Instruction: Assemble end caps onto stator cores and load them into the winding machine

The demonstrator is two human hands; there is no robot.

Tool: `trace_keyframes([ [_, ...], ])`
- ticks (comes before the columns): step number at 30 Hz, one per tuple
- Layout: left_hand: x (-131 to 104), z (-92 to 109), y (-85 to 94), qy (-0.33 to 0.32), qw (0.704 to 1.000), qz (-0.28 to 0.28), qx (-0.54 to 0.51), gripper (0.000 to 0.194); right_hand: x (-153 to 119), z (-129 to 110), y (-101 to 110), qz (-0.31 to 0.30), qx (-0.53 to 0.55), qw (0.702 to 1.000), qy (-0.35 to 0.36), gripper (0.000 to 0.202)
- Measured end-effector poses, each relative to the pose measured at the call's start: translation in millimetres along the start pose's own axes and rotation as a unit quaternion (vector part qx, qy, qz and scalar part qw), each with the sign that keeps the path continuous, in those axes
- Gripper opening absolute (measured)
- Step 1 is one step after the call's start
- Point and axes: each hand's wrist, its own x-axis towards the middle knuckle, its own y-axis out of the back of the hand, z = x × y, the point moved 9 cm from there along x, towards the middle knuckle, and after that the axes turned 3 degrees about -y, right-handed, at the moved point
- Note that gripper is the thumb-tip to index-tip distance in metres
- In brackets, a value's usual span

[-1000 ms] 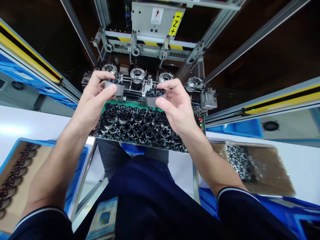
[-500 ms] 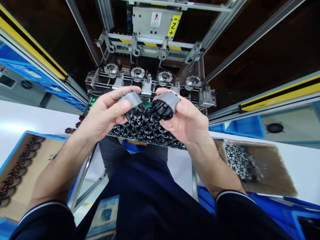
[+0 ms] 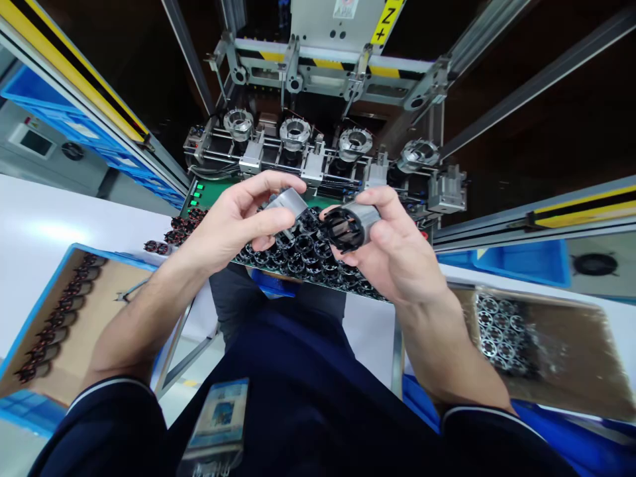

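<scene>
My left hand (image 3: 248,215) grips a motor stator core (image 3: 292,203), a short grey metal cylinder with black insulator teeth. Fingers and thumb of my right hand (image 3: 397,242) close round a second stator core (image 3: 366,218), whose black slotted end faces left. The two cores are apart, held in the air over many black slotted rings (image 3: 303,255) packed on the bench. Behind the hands, a row of several round metal fixtures (image 3: 297,132) sits on the machine, each with an open centre.
A blue-edged box (image 3: 119,278) at the left holds a line of dark wound stators. Bare metal cores (image 3: 501,331) lie in plastic on a brown carton at the right. Yellow-striped guards (image 3: 586,205) flank the machine. Dark red wound parts (image 3: 183,228) stand left of the rings.
The cores have moved farther apart, and the right one has turned so its black end points more to the left. The camera view has shifted, with the machine appearing farther right.
</scene>
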Motion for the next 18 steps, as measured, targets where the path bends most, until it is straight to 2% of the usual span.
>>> trace_keyframes([
  [7, 11, -13, 17.6, 0.032, 0.999, -0.009, 0.001, 0.066, 18, 7, -2, -0.003, -0.045, 0.998, -0.032, 0.057],
  [14, 37, -21, 47.3, 0.041, 0.999, 0.017, 0.009, 0.06, 44, 15, 23, 0.027, -0.06, 0.997, -0.038, 0.055],
  [18, 47, -23, 66.1, 0.047, 0.998, 0.027, 0.024, 0.074, 56, 17, 36, 0.028, -0.106, 0.992, -0.055, 0.057],
])
